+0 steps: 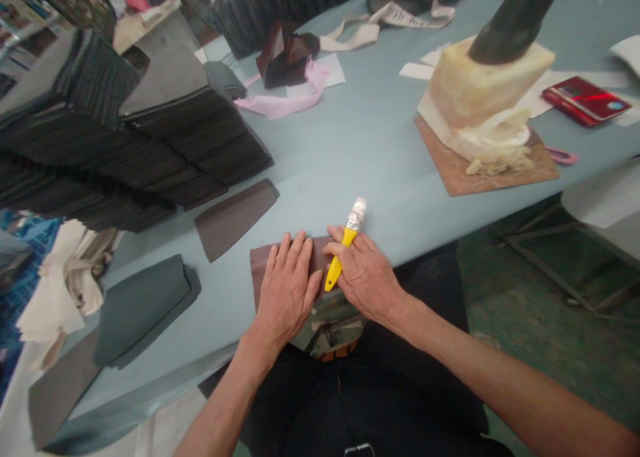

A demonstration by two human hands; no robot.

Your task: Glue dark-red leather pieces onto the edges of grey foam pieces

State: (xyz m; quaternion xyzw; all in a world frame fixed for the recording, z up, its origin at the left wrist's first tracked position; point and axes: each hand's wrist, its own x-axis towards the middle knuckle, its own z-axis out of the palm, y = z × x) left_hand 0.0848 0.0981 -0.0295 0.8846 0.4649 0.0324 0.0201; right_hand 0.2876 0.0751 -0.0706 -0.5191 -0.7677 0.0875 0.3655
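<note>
At the table's near edge lies a dark brown flat piece (259, 262), perhaps leather. My left hand (289, 280) rests flat on it with the fingers stretched out. My right hand (367, 274) grips a paintbrush (337, 264) with a yellow handle between thumb and fingers, its whitish, caked bristles pointing away from me. That hand also touches the right end of the brown piece. Just beyond my left hand, a single brown-grey panel (235, 220) lies on the table. Farther left, dark green-grey panels (145, 310) overlap another brown one (63, 387).
Tall stacks of dark panels (195, 127) stand at the left. On the right, a glue-crusted pale container (480, 97) with a dark upright shape sits on a brown board (450, 170). Behind it lies a red device (585, 100). Pink ribbon (280, 104) lies at the back.
</note>
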